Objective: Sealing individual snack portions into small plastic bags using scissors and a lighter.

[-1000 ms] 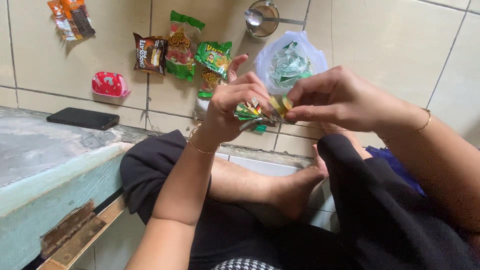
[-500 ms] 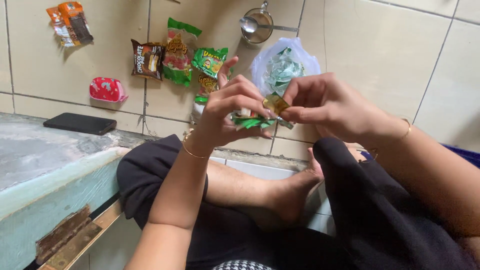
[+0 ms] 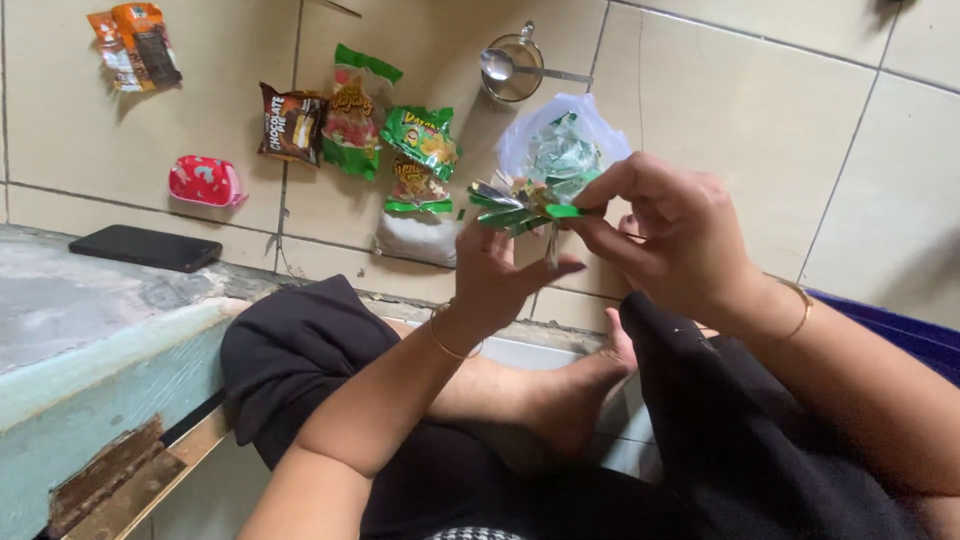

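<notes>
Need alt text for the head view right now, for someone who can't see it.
Both hands, left and right, hold a small folded bundle of green wrapper strips above crossed legs in black trousers. On the tiled floor beyond lie snack packets, a clear bag, a metal cup and a phone.

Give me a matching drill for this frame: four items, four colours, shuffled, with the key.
Items:
1. phone
2. small pouch
3. folded wrapper piece held by left hand and right hand
4. bangle on the right wrist

Colours:
A. green
B. gold
C. black
D. red

Pairs: 1-C, 2-D, 3-A, 4-B
</notes>
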